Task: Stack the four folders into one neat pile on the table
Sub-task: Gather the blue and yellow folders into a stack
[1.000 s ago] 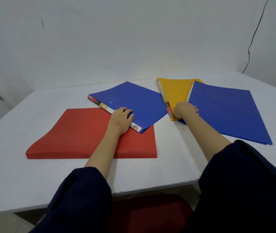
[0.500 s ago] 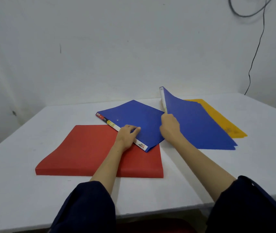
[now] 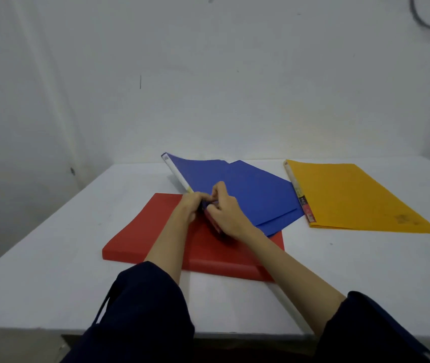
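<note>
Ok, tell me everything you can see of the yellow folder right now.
The yellow folder lies flat and closed on the white table, at the right, apart from the other folders. It looks like thin, matte plastic. A pale spine strip with red and dark labels runs along its left edge, nearest the blue folders; whether they touch cannot be told. A faint dark mark shows near its front right corner. Neither hand touches it, and nothing lies on it.

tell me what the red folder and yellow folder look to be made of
Red folder: probably flexible plastic, matte; its left side dips in a soft wave. Yellow folder: thin plastic or card, matte, lying flat with a printed label strip along its spine.
</note>
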